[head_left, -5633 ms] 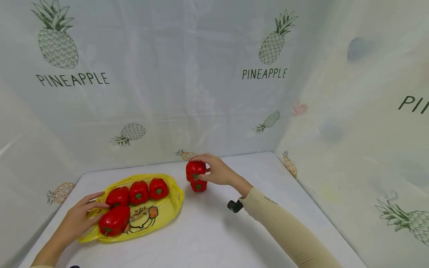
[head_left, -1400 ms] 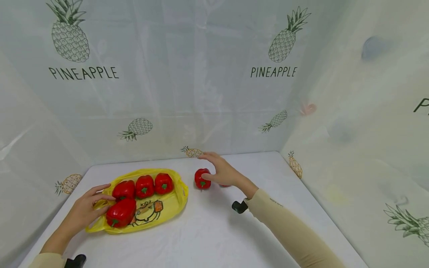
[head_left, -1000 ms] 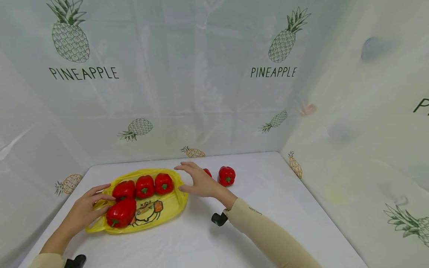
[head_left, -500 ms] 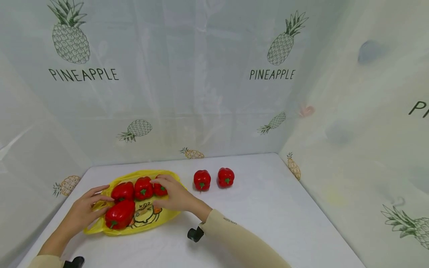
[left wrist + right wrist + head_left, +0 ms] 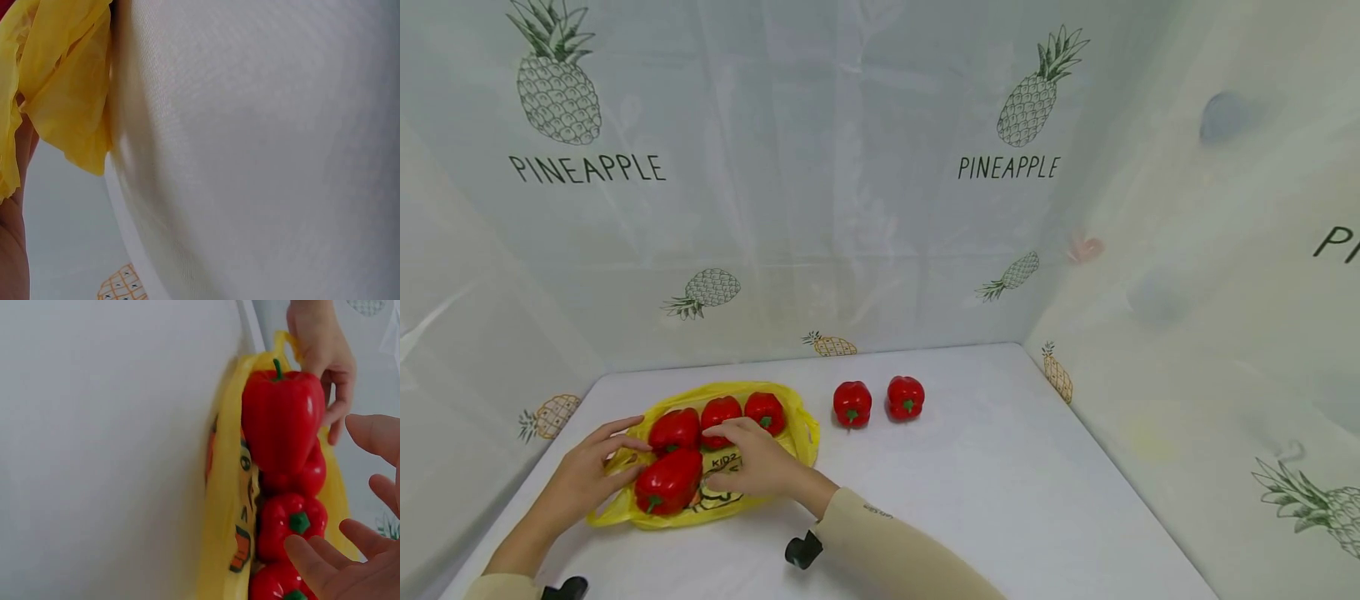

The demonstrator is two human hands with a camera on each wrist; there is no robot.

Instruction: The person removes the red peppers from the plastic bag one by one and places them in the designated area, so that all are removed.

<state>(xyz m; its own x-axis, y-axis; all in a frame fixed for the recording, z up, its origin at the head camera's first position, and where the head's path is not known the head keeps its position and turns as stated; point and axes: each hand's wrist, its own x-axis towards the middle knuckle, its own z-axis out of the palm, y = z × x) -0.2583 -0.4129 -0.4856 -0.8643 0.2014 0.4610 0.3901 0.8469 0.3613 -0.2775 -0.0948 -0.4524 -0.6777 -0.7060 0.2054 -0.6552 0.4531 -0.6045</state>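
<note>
A yellow plastic bag lies flat at the table's left and holds several red bell peppers. The largest pepper lies at its front, and three smaller ones sit in a row behind. My left hand rests with loose fingers on the bag's left edge, beside the large pepper. My right hand hovers over the bag, fingers spread, its fingertips near the middle pepper; it holds nothing. Two more peppers stand side by side on the table, right of the bag.
Pineapple-print plastic sheets wall the table at the back and on the right. The left wrist view shows only the yellow bag's edge and the white tabletop.
My right hand let go of a pepper beside the other one on the table, then swung left to the bag. The left hand stayed on the bag's edge.
</note>
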